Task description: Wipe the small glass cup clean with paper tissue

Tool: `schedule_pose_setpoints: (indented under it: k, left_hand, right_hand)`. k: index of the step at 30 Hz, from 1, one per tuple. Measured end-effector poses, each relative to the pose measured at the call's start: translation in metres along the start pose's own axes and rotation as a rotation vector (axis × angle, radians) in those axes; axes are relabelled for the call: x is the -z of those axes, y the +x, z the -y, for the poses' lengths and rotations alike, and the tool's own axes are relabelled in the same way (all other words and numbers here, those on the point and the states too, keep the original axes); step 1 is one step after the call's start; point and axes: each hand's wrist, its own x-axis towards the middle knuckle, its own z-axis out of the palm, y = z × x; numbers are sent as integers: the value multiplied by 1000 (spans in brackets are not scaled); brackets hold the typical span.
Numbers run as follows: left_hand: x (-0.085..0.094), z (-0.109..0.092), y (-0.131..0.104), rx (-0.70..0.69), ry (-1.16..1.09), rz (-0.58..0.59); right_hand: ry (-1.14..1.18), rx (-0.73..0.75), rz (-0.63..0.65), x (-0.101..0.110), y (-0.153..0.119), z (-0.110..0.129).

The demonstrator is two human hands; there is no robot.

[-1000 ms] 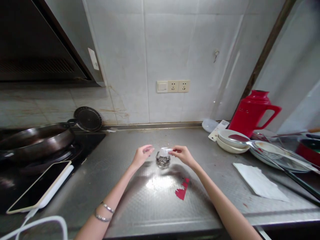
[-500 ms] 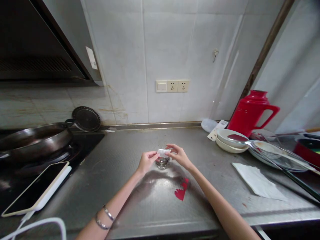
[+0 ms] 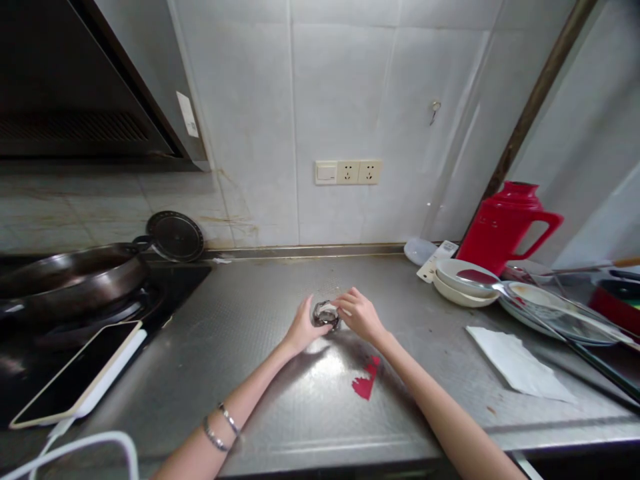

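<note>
A small round clear glass dish stands on the steel counter between my hands, with something dark and shiny inside it. My left hand curves round its left side, thumb at the front and fingers behind. At the right rim, my right hand has its fingertips pinched together over the opening. A bit of white paper shows at those fingertips, mostly hidden inside the dish. Closer to me lies a torn piece of red paper on the counter.
A phone with a white cable lies at the left by the pan on the hob. On the right are a folded white tissue, stacked bowls, plates with utensils and a red thermos jug.
The white paper, held up between both hands over the dish before, is now down at the dish with my right hand. My left hand has let go of it and moved round the dish.
</note>
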Motion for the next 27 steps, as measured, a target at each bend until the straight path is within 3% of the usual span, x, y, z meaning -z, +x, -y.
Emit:
schedule_pose_setpoints:
  k: [6,15,22,27]
  left_hand:
    - [-15,12,1,31,-71,101]
    - [-18,12,3,-21,-60,143]
    - [-16,10,2,0,-47,125]
    - [-14,7,1,-29,-39,127]
  right_hand:
    - [-160,135,221,9,5,13]
    - [-65,81,531,15,14,11]
    - [-19,70,563,19,21,12]
    - [-77,75,655,16,22,11]
